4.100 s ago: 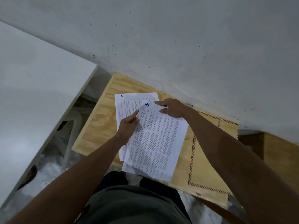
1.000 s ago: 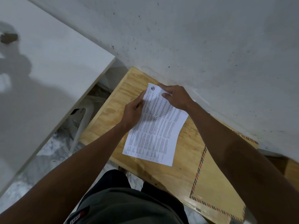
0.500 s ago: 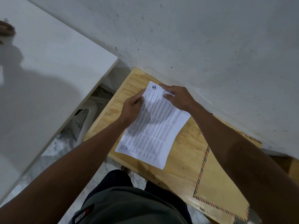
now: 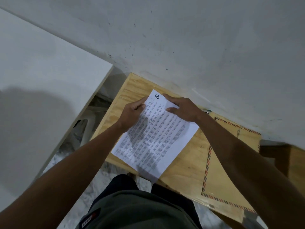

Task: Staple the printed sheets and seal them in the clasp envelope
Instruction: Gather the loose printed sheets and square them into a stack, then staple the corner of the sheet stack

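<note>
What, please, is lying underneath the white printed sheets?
The white printed sheets rest on the light plywood table, their near corner overhanging its edge. Any sheets beneath the top one are covered; both hands hold the far end.

Both my forearms reach forward and converge. My left hand [image 4: 132, 113] has its fingers curled, thumb on top, pinching an edge. My right hand [image 4: 183, 109] lies palm down, fingers straight and spread, pressing flat, its wrist bent slightly inward toward the left.

Bare workroom, plywood table [image 4: 186, 164], scuffed wall [image 4: 198, 47]
</note>
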